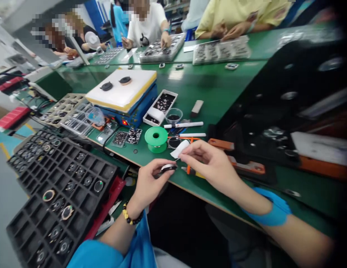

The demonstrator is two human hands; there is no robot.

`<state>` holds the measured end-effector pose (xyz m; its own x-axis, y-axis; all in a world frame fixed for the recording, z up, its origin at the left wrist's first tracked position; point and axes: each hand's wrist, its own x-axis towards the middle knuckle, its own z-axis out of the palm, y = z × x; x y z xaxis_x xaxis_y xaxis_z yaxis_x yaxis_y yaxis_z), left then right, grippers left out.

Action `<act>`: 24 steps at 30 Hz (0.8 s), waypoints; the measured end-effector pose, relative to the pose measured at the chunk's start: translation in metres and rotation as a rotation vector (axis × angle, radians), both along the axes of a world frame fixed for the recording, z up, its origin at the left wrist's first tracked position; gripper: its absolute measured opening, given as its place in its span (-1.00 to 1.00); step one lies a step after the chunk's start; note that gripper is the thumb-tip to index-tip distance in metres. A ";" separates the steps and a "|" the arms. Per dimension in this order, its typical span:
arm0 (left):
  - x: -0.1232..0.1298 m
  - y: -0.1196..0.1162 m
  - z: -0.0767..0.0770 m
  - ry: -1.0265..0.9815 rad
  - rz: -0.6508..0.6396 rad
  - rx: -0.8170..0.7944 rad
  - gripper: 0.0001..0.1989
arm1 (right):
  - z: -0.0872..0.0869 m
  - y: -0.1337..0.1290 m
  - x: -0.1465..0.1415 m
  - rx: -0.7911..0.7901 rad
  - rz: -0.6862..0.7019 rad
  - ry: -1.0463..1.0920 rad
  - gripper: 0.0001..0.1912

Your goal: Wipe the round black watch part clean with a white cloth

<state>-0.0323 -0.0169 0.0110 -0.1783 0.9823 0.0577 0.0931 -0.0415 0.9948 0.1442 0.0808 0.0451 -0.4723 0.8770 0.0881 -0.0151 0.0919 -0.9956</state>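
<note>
My left hand (pixel 151 178) pinches a small round watch case (pixel 169 168), black with a pale top, between thumb and fingers just above the table's front edge. Close to its right side is my right hand (pixel 207 162), fingers closed on a white piece of cloth or paper (pixel 180 149). A thin pale tip shows below the cloth, near the case; whether it touches is unclear. Just beyond both hands stands a green spool (pixel 156 138). An orange-handled tool (pixel 188 167) lies partly hidden behind my right hand.
Black compartment trays (pixel 86 203) with round watch parts fill the left side. A blue box with a white top (pixel 120 87) bears two dark round parts. Beyond are a parts box (pixel 162 104), white pens (pixel 187 125) and an eraser-like block (pixel 197 108). Several people work across the bench.
</note>
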 end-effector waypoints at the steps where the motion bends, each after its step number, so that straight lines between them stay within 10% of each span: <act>1: 0.000 0.000 -0.001 0.019 -0.003 0.007 -0.80 | 0.000 -0.001 0.001 0.031 0.008 -0.013 -0.72; 24: 0.004 -0.001 -0.002 0.074 0.059 0.020 -0.84 | -0.002 -0.012 0.005 0.318 0.053 -0.161 -0.97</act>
